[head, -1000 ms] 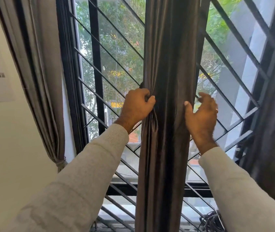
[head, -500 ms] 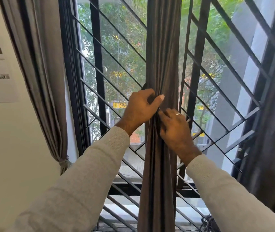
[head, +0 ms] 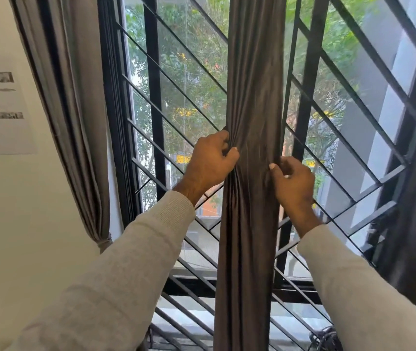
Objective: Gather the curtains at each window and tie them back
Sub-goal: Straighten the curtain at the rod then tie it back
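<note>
A dark brown curtain [head: 253, 84] hangs bunched into a narrow column in front of the middle of the barred window [head: 189, 79]. My left hand [head: 210, 164] grips its left edge, fingers curled into the folds. My right hand [head: 293, 184] is at the curtain's right edge, thumb and fingers curled around that edge. A grey curtain [head: 75, 110] at the left side of the window is gathered and tied low down at about sill height. Another dark curtain [head: 414, 224] hangs at the far right.
Black diagonal window bars [head: 348, 158] run behind the curtain. A white wall with a printed paper sheet [head: 1, 112] is on the left. A coil of black cable [head: 324, 339] lies at the bottom right.
My right hand went from the curtain's right edge to the middle next to my left hand, then back out to the right edge. The left hand kept its grip.
</note>
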